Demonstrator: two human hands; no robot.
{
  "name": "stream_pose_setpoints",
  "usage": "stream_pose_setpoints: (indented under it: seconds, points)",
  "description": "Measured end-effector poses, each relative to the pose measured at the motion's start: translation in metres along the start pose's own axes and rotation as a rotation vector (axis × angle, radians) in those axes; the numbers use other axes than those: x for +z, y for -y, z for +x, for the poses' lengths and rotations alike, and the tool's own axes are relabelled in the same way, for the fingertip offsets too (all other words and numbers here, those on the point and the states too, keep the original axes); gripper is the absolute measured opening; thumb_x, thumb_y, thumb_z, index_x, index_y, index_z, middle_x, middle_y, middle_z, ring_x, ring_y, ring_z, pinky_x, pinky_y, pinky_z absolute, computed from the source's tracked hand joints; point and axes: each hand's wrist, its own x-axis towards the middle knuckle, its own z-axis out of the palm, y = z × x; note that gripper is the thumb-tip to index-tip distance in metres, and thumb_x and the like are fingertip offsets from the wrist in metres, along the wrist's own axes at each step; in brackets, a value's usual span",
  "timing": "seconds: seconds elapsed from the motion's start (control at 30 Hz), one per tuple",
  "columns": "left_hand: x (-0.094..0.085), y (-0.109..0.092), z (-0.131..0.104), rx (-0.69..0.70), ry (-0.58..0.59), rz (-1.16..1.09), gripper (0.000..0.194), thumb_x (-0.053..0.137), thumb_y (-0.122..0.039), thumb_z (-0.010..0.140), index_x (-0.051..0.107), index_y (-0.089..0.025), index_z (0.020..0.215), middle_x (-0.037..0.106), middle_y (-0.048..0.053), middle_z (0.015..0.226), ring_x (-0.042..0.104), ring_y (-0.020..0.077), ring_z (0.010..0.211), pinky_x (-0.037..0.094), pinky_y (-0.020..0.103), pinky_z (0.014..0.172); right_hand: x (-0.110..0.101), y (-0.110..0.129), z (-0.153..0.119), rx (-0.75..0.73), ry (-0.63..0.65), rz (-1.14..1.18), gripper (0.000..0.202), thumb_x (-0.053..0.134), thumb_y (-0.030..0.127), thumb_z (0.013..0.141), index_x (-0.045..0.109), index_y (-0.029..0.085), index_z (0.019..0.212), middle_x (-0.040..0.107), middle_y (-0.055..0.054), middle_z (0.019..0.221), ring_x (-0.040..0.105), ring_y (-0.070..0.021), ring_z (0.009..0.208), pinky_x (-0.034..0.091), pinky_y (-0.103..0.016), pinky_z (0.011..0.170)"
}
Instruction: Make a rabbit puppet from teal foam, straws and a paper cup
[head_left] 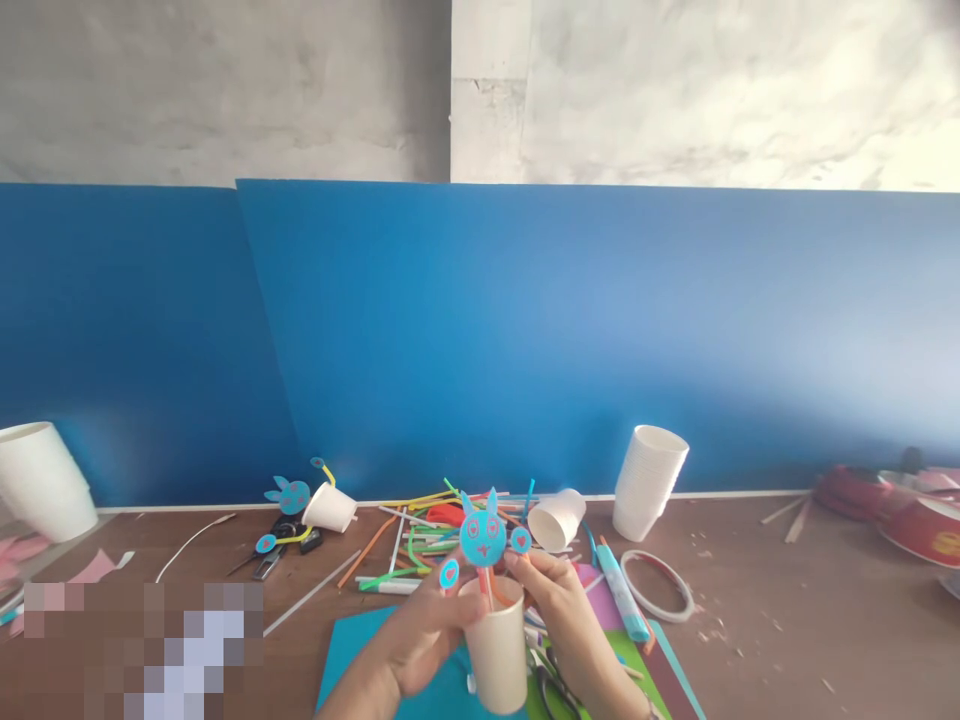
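Upright in front of me is a white paper cup (498,660). A blue paper animal head (483,538) with two ears and red drawn features stands above its mouth on a straw. My left hand (424,625) is closed round the cup's left side, its thumb at the rim. By that hand sits a small blue disc (449,574) with a red heart. My right hand (553,590) is pinched at the cup's right rim, at an orange straw (501,592) below another heart disc (520,540). Its fingertips partly hide the straw.
Behind the cup lies a heap of coloured straws (420,540) and a tipped cup (556,520). Scissors (553,685) lie on coloured paper (360,650). Right are a glue stick (624,590), tape roll (658,587) and stacked cups (649,482). A similar cup figure (330,508) lies left.
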Motion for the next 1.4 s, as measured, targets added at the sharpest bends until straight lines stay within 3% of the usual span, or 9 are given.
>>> stream_pose_setpoints:
  seconds: [0.13, 0.3, 0.4, 0.5, 0.6, 0.97, 1.13, 1.3, 1.4]
  points:
    - [-0.006, 0.006, 0.002, -0.061, 0.017, 0.056, 0.055, 0.084, -0.03, 0.055, 0.067, -0.018, 0.105, 0.067, 0.011, 0.107, 0.057, 0.0318, 0.107, 0.044, 0.037, 0.085, -0.001, 0.003, -0.001, 0.028, -0.053, 0.023, 0.035, 0.069, 0.049, 0.071, 0.069, 0.014, 0.069, 0.061, -0.002, 0.064, 0.048, -0.0134, 0.059, 0.037, -0.023, 0.053]
    - [-0.018, 0.016, 0.014, 0.014, -0.253, -0.052, 0.051, 0.082, -0.033, 0.058, 0.065, -0.016, 0.102, 0.069, 0.01, 0.098, 0.062, 0.0262, 0.092, 0.047, 0.035, 0.08, -0.004, 0.005, -0.001, 0.009, -0.029, 0.043, 0.04, 0.053, 0.049, 0.081, 0.068, 0.017, 0.098, 0.067, -0.008, 0.092, 0.057, -0.0202, 0.079, 0.046, -0.028, 0.067]
    - [-0.022, 0.013, 0.016, 0.083, -0.343, -0.097, 0.054, 0.081, -0.036, 0.059, 0.062, -0.017, 0.106, 0.069, 0.008, 0.093, 0.063, 0.0234, 0.084, 0.048, 0.033, 0.075, -0.007, 0.002, 0.001, 0.073, -0.069, -0.078, 0.029, 0.053, 0.035, 0.076, 0.07, 0.016, 0.089, 0.068, -0.007, 0.085, 0.059, -0.0194, 0.075, 0.045, -0.026, 0.061]
    - [-0.023, 0.003, 0.013, 0.123, -0.347, -0.07, 0.06, 0.081, -0.035, 0.059, 0.059, -0.016, 0.112, 0.069, 0.009, 0.093, 0.062, 0.0238, 0.083, 0.047, 0.032, 0.073, -0.007, 0.002, -0.001, 0.197, 0.14, -0.241, 0.018, 0.054, 0.022, 0.065, 0.071, 0.016, 0.068, 0.064, -0.002, 0.061, 0.055, -0.015, 0.059, 0.038, -0.022, 0.051]
    - [-0.023, -0.006, 0.01, 0.135, -0.345, -0.013, 0.065, 0.082, -0.034, 0.057, 0.058, -0.016, 0.115, 0.069, 0.009, 0.094, 0.062, 0.0248, 0.084, 0.045, 0.03, 0.072, -0.004, 0.004, -0.004, 0.278, 0.358, -0.281, 0.018, 0.056, 0.023, 0.067, 0.073, 0.016, 0.069, 0.068, -0.003, 0.066, 0.058, -0.0139, 0.061, 0.035, -0.021, 0.051]
    - [-0.016, 0.016, 0.016, 0.153, -0.307, -0.079, 0.052, 0.078, -0.041, 0.062, 0.064, -0.011, 0.102, 0.066, 0.008, 0.076, 0.058, 0.018, 0.062, 0.04, 0.028, 0.058, 0.001, -0.036, 0.009, 0.139, 0.332, -0.142, 0.046, 0.067, 0.058, 0.067, 0.072, 0.013, 0.064, 0.064, -0.003, 0.055, 0.049, -0.0097, 0.048, 0.028, -0.021, 0.047]
    - [-0.018, 0.012, 0.015, 0.187, -0.35, -0.083, 0.053, 0.08, -0.037, 0.059, 0.064, -0.012, 0.103, 0.066, 0.008, 0.081, 0.06, 0.0187, 0.071, 0.042, 0.026, 0.06, 0.005, -0.044, 0.006, 0.143, 0.355, -0.125, 0.051, 0.068, 0.063, 0.064, 0.068, 0.012, 0.065, 0.064, -0.005, 0.06, 0.051, -0.0107, 0.05, 0.03, -0.021, 0.047]
    - [-0.017, 0.015, 0.015, 0.11, -0.188, -0.039, 0.042, 0.073, -0.044, 0.066, 0.067, -0.008, 0.086, 0.057, 0.004, 0.059, 0.048, 0.012, 0.045, 0.032, 0.024, 0.041, 0.007, -0.044, 0.006, 0.133, 0.322, -0.095, 0.052, 0.067, 0.063, 0.066, 0.067, 0.011, 0.064, 0.061, -0.004, 0.056, 0.049, -0.0098, 0.048, 0.03, -0.021, 0.046]
    - [-0.014, 0.009, 0.012, 0.162, -0.259, -0.042, 0.04, 0.077, -0.037, 0.064, 0.067, -0.011, 0.093, 0.063, 0.006, 0.071, 0.056, 0.0137, 0.057, 0.041, 0.023, 0.051, 0.007, -0.048, 0.005, 0.16, 0.344, -0.093, 0.051, 0.069, 0.061, 0.065, 0.067, 0.01, 0.064, 0.064, -0.005, 0.058, 0.05, -0.0096, 0.048, 0.029, -0.02, 0.045]
